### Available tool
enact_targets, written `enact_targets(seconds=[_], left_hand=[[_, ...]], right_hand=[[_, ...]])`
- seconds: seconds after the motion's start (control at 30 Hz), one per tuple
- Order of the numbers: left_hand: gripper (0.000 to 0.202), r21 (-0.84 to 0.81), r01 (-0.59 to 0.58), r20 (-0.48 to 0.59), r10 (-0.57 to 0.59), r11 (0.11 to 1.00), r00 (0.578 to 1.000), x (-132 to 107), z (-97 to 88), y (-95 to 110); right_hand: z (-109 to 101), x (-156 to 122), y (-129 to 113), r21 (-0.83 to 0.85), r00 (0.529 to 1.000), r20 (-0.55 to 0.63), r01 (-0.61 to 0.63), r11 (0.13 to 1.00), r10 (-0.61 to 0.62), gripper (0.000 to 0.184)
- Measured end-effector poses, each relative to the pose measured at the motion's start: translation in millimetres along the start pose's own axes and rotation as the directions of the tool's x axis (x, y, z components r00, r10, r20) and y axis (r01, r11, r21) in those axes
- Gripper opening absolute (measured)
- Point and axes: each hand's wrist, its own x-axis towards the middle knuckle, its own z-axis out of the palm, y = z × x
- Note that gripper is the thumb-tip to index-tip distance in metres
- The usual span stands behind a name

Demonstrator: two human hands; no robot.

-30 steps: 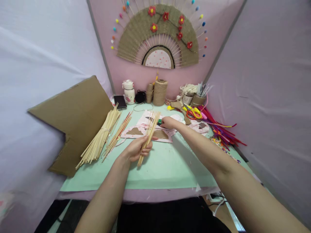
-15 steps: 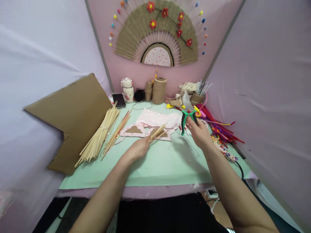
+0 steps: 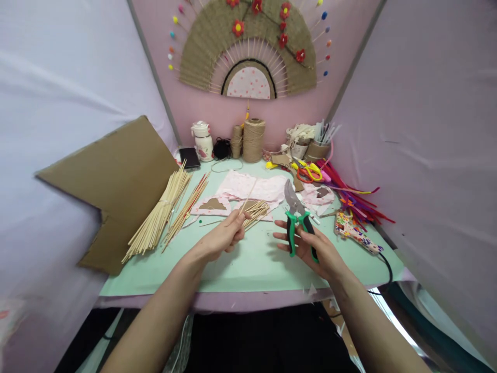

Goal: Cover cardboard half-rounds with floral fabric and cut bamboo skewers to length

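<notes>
My left hand (image 3: pixel 225 233) is closed in a pinch on a thin bamboo stick (image 3: pixel 249 195) that points up and away from me. Just right of those fingers, several short bamboo sticks (image 3: pixel 257 214) lie loosely over a pink-bordered cardboard piece. A pair of pruning shears (image 3: pixel 297 220) with green and black handles rests in my right hand (image 3: pixel 316 248), blades pointing up. Some fingers of that hand are stretched out past the handles, while the thumb lies against one handle. Behind both hands is pink dotted cloth (image 3: pixel 267 187).
To the left are a big bundle of sticks (image 3: pixel 161 215), a smaller stick pile (image 3: pixel 186 212) and a leaning cardboard sheet (image 3: pixel 112 181). Twine spools (image 3: pixel 254 141) and a white bottle (image 3: pixel 202 140) stand at the back. Scissors (image 3: pixel 309 171), pipe cleaners (image 3: pixel 351 199) and a patterned corded tool (image 3: pixel 357 234) lie right.
My right hand has brought the shears back toward me, and their blades now point up. The bunch of sticks has left my left hand for the table; one stick stays pinched.
</notes>
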Motion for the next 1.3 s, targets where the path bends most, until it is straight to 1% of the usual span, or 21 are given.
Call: enact_targets(seconds=[0.03, 0.07, 0.1, 0.13, 0.2, 0.27, 0.37, 0.43, 0.5, 0.53, 0.57, 0.6, 0.67, 0.77, 0.83, 0.9, 0.97, 1.07, 1.17, 1.23, 1.3], left_hand=[[0.041, -0.102, 0.063, 0.091, -0.054, 0.993, 0.994, -3, 2.0, -3], [0.042, -0.167, 0.116, 0.170, -0.087, 0.979, 0.982, -6, 3.4, -6], [0.040, -0.207, 0.151, 0.228, -0.102, 0.967, 0.968, -8, 4.2, -9], [0.038, -0.240, 0.168, 0.256, -0.104, 0.956, 0.961, -9, 4.2, -13], [0.034, -0.279, 0.179, 0.255, -0.107, 0.944, 0.961, -11, 2.6, -17], [0.034, -0.292, 0.164, 0.198, -0.109, 0.942, 0.974, -10, 0.6, -20], [0.036, -0.310, 0.132, 0.083, -0.111, 0.941, 0.990, -9, 5.2, -20], [0.032, -0.289, 0.097, -0.040, -0.113, 0.952, 0.993, -9, 17.6, -21], [0.029, -0.217, 0.051, -0.161, -0.087, 0.975, 0.983, -9, 36.3, -26], [0.030, -0.180, 0.017, -0.181, -0.050, 0.984, 0.982, -9, 46.4, -29], [0.031, -0.166, -0.006, -0.163, -0.022, 0.986, 0.986, -9, 55.9, -33], [0.032, -0.167, -0.036, -0.175, 0.006, 0.985, 0.985, -9, 64.0, -36], [0.034, -0.190, -0.085, -0.220, 0.042, 0.978, 0.975, -6, 74.9, -40], [0.038, -0.231, -0.130, -0.309, 0.054, 0.964, 0.950, 1, 79.2, -38], [0.042, -0.252, -0.134, -0.327, 0.046, 0.958, 0.944, 4, 79.0, -32], [0.046, -0.306, -0.124, -0.306, 0.026, 0.944, 0.952, 4, 78.8, -26], [0.049, -0.415, -0.107, -0.249, 0.000, 0.903, 0.968, 3, 77.5, -21], [0.048, -0.561, -0.052, -0.098, -0.004, 0.826, 0.995, 0, 70.9, -18], [0.048, -0.599, -0.008, 0.044, 0.043, 0.800, 0.998, -4, 62.9, -19], [0.048, -0.603, -0.016, 0.070, 0.073, 0.797, 0.995, -6, 61.4, -21], [0.046, -0.605, -0.024, 0.053, 0.070, 0.796, 0.996, -8, 63.9, -22]], right_hand=[[1, -5, 0, -0.026, 0.999, -0.004, -0.032, 0.999, 0.032, 0.030], [1, -10, -1, -0.061, 0.998, -0.011, -0.060, 0.996, 0.060, 0.029], [2, -15, -1, -0.105, 0.996, -0.016, -0.088, 0.991, 0.086, 0.029], [2, -19, -2, -0.156, 0.994, -0.022, -0.112, 0.981, 0.110, 0.030], [2, -26, -3, -0.255, 0.989, -0.042, -0.146, 0.956, 0.140, 0.032], [2, -30, -1, -0.294, 0.987, -0.062, -0.157, 0.943, 0.146, 0.033], [7, -33, 6, -0.235, 0.986, -0.104, -0.153, 0.960, 0.132, 0.023], [13, -32, 12, -0.161, 0.983, -0.156, -0.125, 0.979, 0.099, 0.024], [21, -29, 17, -0.081, 0.980, -0.190, -0.079, 0.994, 0.062, 0.029], [26, -27, 20, -0.047, 0.981, -0.188, -0.058, 0.997, 0.048, 0.030], [30, -24, 22, -0.023, 0.984, -0.177, -0.039, 0.999, 0.034, 0.031], [33, -22, 25, -0.015, 0.986, -0.164, -0.026, 1.000, 0.023, 0.031], [38, -18, 31, -0.032, 0.988, -0.154, -0.003, 0.999, -0.002, 0.033], [40, -15, 41, -0.091, 0.983, -0.182, 0.024, 0.996, -0.040, 0.028], [41, -15, 47, -0.142, 0.978, -0.201, 0.032, 0.989, -0.060, 0.022], [42, -17, 50, -0.213, 0.978, -0.195, 0.030, 0.977, -0.073, 0.023], [44, -21, 49, -0.328, 0.980, -0.174, 0.031, 0.944, -0.092, 0.023], [47, -27, 45, -0.521, 0.982, -0.130, 0.050, 0.852, -0.137, 0.023], [50, -31, 45, -0.649, 0.977, -0.080, 0.101, 0.754, -0.199, 0.022], [51, -32, 49, -0.703, 0.964, -0.049, 0.152, 0.694, -0.261, 0.020], [53, -32, 54, -0.745, 0.947, -0.028, 0.195, 0.638, -0.321, 0.020]])
